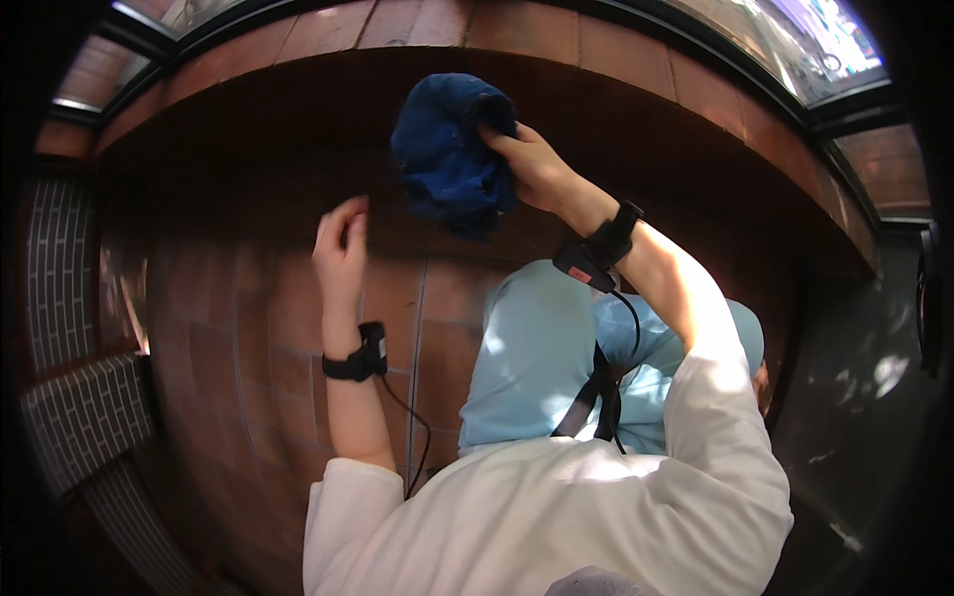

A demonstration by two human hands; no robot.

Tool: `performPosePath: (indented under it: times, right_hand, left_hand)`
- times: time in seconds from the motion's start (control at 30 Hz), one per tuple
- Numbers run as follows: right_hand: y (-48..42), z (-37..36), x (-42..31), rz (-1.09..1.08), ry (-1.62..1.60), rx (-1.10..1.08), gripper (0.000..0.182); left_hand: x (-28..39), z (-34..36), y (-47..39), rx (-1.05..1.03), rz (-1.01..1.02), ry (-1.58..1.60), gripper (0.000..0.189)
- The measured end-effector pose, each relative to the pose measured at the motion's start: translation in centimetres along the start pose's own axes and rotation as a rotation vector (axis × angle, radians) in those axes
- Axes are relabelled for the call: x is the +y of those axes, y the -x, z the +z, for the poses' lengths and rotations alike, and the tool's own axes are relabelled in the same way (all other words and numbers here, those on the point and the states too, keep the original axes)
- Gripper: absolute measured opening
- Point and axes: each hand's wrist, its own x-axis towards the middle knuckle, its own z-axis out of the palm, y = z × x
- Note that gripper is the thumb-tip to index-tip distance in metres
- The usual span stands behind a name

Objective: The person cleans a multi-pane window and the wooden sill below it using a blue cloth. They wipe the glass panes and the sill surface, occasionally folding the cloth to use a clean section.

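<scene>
My right hand (540,167) grips a bunched blue cloth item (451,141) at its right side. The thumb lies over the cloth by a dark fold or opening, and the lower edge of the cloth is blurred. Whether it is a rag or a cap I cannot tell. To the left and lower, apart from the cloth, my left hand (341,237) is raised over the tiled floor. Its fingers are curled in towards the thumb, slightly blurred, and I see nothing in them.
Ahead is a tiled ledge (522,33) below framed windows (790,45), its face in deep shadow. Terracotta tiles (298,305) cover the floor. Brick-patterned surfaces (86,413) stand at left. Black wrist devices (589,264) trail cables. My bent knee (533,320) is close below the cloth.
</scene>
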Motion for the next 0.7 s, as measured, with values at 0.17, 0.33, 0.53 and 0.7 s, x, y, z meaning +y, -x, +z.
performPosePath:
  times: [0.17,0.33,0.53,0.7]
  right_hand:
    - [0.3,0.9,0.4,0.04,0.043,0.031,0.037]
    - [0.3,1.3,0.7,0.027,0.011,-0.009,0.034]
    - [0.2,0.9,0.9,0.044,-0.013,0.011,0.034]
    - [-0.4,1.1,2.4,-0.029,0.016,-0.083,0.035]
  left_hand:
    - [8.3,4.0,-3.9,-0.019,0.215,0.063,0.032]
    - [7.7,5.8,-5.3,0.001,0.24,0.063,0.017]
    - [5.1,1.9,-4.7,-0.016,-0.278,0.013,0.017]
    - [7.1,4.3,-4.2,-0.016,0.306,0.06,0.02]
